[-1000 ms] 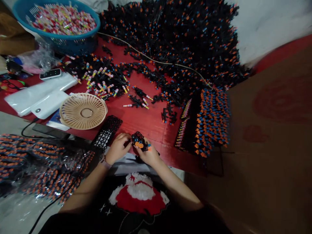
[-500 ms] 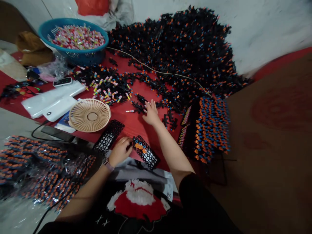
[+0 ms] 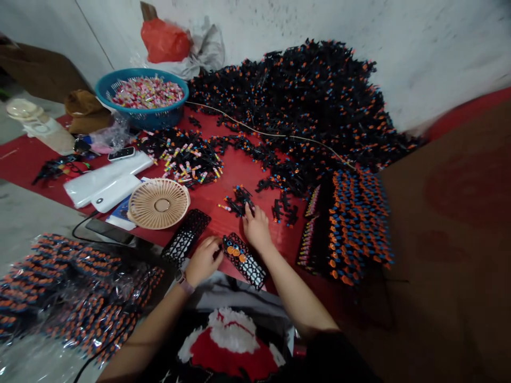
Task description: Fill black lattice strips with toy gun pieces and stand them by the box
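My right hand [image 3: 256, 227] reaches to a small cluster of black plastic toy guns [image 3: 240, 198] with orange and blue tips, its fingers closed on one at the near side. A printed tube [image 3: 224, 207] sticks out at the cluster's left. My left hand [image 3: 204, 261] rests at the table's front edge with curled fingers; something dark shows by the fingertips, too hidden to name. Just right of it lies a black openwork tray [image 3: 249, 270] with a few orange-and-blue tips at its upper end. A second black tray [image 3: 187, 235] lies to its left.
A large heap of toy guns [image 3: 295, 96] covers the back of the red table [image 3: 235, 165]. A blue basket [image 3: 141, 114] of wrapped pieces, a beige round grille [image 3: 159, 202] and white packets [image 3: 106, 178] stand left. Filled rows [image 3: 357, 226] stand right; bagged rows [image 3: 72, 287] lie lower left.
My right hand has drawn back toward me, and the toy gun cluster has come nearer with it. Its spread fingers have closed in. The left hand stays beside the tray; the view has tilted up.
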Demonstrator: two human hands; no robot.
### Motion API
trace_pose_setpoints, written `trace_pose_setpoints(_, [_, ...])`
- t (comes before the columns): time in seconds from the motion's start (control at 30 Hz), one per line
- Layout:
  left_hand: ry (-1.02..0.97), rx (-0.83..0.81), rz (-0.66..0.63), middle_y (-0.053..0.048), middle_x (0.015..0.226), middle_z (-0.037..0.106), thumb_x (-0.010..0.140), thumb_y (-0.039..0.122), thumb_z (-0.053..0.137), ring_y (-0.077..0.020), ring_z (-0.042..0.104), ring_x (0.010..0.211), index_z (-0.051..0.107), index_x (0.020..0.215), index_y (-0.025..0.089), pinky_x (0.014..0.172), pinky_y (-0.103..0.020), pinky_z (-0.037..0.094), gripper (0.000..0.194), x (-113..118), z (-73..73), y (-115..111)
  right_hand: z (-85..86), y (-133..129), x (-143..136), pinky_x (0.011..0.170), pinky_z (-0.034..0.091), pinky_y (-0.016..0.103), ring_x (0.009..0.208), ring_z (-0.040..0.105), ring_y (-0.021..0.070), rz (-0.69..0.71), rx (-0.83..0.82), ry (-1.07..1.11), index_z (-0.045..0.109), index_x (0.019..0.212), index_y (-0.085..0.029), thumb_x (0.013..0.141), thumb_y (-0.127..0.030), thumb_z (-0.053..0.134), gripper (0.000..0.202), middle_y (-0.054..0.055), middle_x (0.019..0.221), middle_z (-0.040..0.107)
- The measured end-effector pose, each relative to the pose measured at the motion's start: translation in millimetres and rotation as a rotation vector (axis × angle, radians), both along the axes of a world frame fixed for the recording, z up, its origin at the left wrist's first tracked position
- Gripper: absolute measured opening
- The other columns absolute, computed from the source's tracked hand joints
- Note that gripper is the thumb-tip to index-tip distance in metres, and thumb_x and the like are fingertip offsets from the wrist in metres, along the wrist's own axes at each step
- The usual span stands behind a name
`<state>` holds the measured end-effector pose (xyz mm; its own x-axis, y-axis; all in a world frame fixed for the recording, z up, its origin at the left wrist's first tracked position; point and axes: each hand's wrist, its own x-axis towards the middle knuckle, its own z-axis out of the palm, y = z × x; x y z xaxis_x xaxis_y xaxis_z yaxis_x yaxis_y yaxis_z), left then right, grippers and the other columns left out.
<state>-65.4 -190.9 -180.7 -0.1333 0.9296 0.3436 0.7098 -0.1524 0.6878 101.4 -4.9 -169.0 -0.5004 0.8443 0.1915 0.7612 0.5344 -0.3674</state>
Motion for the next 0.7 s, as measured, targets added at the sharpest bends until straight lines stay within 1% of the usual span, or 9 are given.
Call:
trace_pose_setpoints(0.1, [0.014,-0.014,0.015,-0.010,0.124,0.075,0.100,0.013,0.061,-0.0255,0.074,0.116,0.067,0.125,0.023,0.104,-0.042,0.064,0.028,0.4,1.7,0.8,-6.6,-33.1,43.8,0.118,0.049,0.062,0.137,0.058,0.0383,-0.045,0.006,0.038,0.066,0.158,-0.020,0.109,-0.032,0.055,0.051,0.024,0.153,0.062])
trace_pose_setpoints(0.17, [0.015,-0.034,0.039,-0.010,0.121,0.074,0.102,0.015,0.058,-0.0244,0.074,0.109,0.066,0.126,0.023,0.100,-0.040,0.063,0.026,1.5,4.3,2.1,-4.3,-47.8,69.7,0.119,0.050,0.060,0.136,0.060,0.0376,-0.050,-0.007,0.083,0.075,0.147,-0.019,0.108,-0.032,0.057,0.045,0.023,0.152,0.063])
trace_pose_setpoints(0.27, [0.006,-0.036,0.060,-0.007,0.106,0.071,0.104,0.017,0.057,-0.0232,0.072,0.095,0.066,0.117,0.022,0.090,-0.037,0.061,0.017,2.5,9.6,4.9,8.7,-57.7,98.0,0.118,0.052,0.059,0.137,0.059,0.0391,-0.103,-0.030,0.140,0.085,0.125,-0.019,0.102,-0.032,0.067,0.033,0.023,0.148,0.065])
trace_pose_setpoints(0.33, [-0.001,-0.028,0.055,-0.004,0.096,0.068,0.105,0.019,0.058,-0.0220,0.069,0.086,0.066,0.110,0.023,0.081,-0.034,0.059,0.010,1.7,13.2,6.9,21.3,-59.3,109.0,0.115,0.053,0.059,0.130,0.061,0.0395,-0.159,-0.073,0.130,0.088,0.115,-0.019,0.099,-0.029,0.072,0.025,0.023,0.137,0.068])
trace_pose_setpoints(0.43, [0.003,-0.004,0.032,-0.003,0.090,0.066,0.105,0.020,0.060,-0.0202,0.066,0.082,0.063,0.099,0.023,0.077,-0.031,0.056,0.008,-0.8,16.4,9.6,39.1,-62.3,114.3,0.105,0.057,0.051,0.106,0.068,0.0337,-0.219,-0.203,0.137,0.086,0.105,-0.018,0.099,-0.022,0.069,0.018,0.019,0.111,0.071])
trace_pose_setpoints(0.47, [0.010,0.013,0.029,-0.002,0.088,0.066,0.105,0.019,0.061,-0.0199,0.066,0.081,0.062,0.097,0.024,0.076,-0.031,0.055,0.009,-1.5,16.7,10.3,43.2,-64.8,113.0,0.103,0.058,0.048,0.101,0.069,0.0318,-0.227,-0.235,0.178,0.084,0.104,-0.018,0.099,-0.021,0.067,0.017,0.017,0.107,0.071])
trace_pose_setpoints(0.53, [0.027,0.050,0.035,-0.002,0.086,0.066,0.103,0.017,0.062,-0.0197,0.066,0.080,0.060,0.094,0.024,0.076,-0.031,0.055,0.011,-2.2,16.2,11.6,46.8,-73.0,106.1,0.099,0.060,0.045,0.098,0.070,0.0298,-0.201,-0.281,0.333,0.080,0.106,-0.019,0.103,-0.028,0.065,0.017,0.015,0.109,0.072])
trace_pose_setpoints(0.6, [0.039,0.089,0.042,-0.001,0.083,0.065,0.101,0.016,0.064,-0.0192,0.065,0.077,0.058,0.091,0.024,0.073,-0.031,0.054,0.014,-2.0,15.1,12.7,43.5,-84.3,93.8,0.093,0.062,0.042,0.096,0.072,0.0278,-0.109,-0.389,0.540,0.075,0.115,-0.022,0.107,-0.040,0.063,0.023,0.012,0.108,0.075])
trace_pose_setpoints(0.7, [0.049,0.149,0.043,0.000,0.080,0.064,0.099,0.014,0.066,-0.0182,0.063,0.073,0.057,0.089,0.025,0.069,-0.030,0.053,0.017,-0.7,14.4,14.0,27.6,-100.5,70.5,0.082,0.065,0.039,0.084,0.075,0.0254,0.042,-0.651,0.784,0.071,0.121,-0.025,0.110,-0.050,0.057,0.030,0.007,0.098,0.079])
